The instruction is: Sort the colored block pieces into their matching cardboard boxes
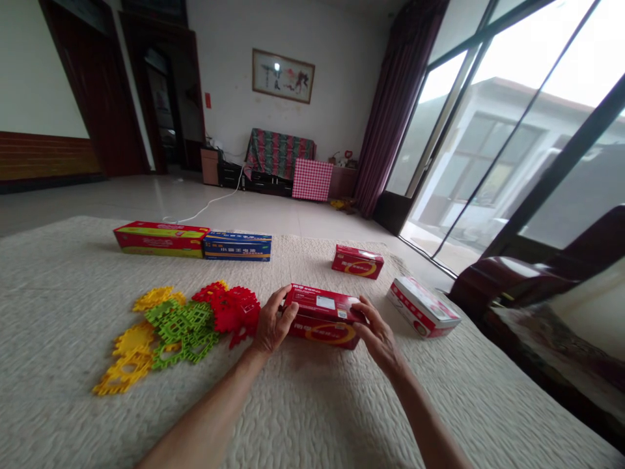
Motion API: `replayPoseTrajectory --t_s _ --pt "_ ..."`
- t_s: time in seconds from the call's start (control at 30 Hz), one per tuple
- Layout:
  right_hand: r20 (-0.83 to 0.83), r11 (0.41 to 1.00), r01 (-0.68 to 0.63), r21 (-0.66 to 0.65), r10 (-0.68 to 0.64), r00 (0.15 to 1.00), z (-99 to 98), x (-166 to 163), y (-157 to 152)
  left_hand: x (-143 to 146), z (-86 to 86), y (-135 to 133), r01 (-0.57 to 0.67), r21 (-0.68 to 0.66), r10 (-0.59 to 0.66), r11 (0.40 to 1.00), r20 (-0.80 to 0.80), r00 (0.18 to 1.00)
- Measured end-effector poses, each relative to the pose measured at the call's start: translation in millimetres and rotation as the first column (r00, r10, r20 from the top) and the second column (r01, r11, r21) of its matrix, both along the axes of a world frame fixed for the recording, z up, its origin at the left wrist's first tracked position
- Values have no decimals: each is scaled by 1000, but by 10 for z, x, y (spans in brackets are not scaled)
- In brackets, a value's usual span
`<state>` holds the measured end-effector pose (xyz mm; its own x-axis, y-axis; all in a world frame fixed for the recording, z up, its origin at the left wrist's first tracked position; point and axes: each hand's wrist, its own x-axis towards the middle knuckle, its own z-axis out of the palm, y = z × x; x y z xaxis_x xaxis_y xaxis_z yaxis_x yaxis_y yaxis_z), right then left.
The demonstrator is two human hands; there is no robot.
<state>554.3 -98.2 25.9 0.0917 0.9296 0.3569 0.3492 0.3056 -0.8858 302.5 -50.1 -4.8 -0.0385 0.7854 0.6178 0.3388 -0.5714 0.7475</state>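
Note:
A long red box (317,333) with white lettering and a gold ring on its front is held at its two ends. My left hand (274,324) grips the left end, the thumb along the near top edge. My right hand (377,333) closes on the right end, fingers over the top and front. The box looks level, at or just above the quilted cover; which one I cannot tell. Close to my left hand lie red toothed plastic pieces (234,307). Beyond the held box stands a smaller, similar red box (357,262).
Green toothed pieces (183,329) and yellow ones (125,371) lie flat at the left. Behind them stand a red-and-green box (161,241) and a blue box (237,247), end to end. A white-and-red box (424,307) sits at the right, near a dark wooden chair (508,280).

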Motion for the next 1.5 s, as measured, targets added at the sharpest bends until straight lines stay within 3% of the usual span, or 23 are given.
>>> replayPoseTrajectory --t_s 0.33,0.73,1.0,1.13,1.23,1.37,1.5 --pt "20 999 -45 -1 45 999 70 62 -51 -21 -40 -28 12 101 2 995 -141 990" --pt "23 1000 -7 -1 7 1000 -24 -22 -52 9 -89 6 -61 123 73 991 -95 993" --pt "228 996 -5 90 -16 974 -4 -36 -104 36 -85 33 -76 121 85 990 -69 994" --pt "376 994 -41 99 1 927 32 -21 -99 48 -90 38 -80 112 86 990 -45 995" --pt "494 990 -7 140 -64 867 39 -68 -70 53 -87 45 -71 122 75 990 -27 997" --pt "660 975 -14 223 -140 738 59 -201 -46 50 -79 60 -56 146 60 988 -19 998" --pt "782 985 -62 160 -88 617 152 -297 33 64 -70 51 -63 156 68 986 -26 997"
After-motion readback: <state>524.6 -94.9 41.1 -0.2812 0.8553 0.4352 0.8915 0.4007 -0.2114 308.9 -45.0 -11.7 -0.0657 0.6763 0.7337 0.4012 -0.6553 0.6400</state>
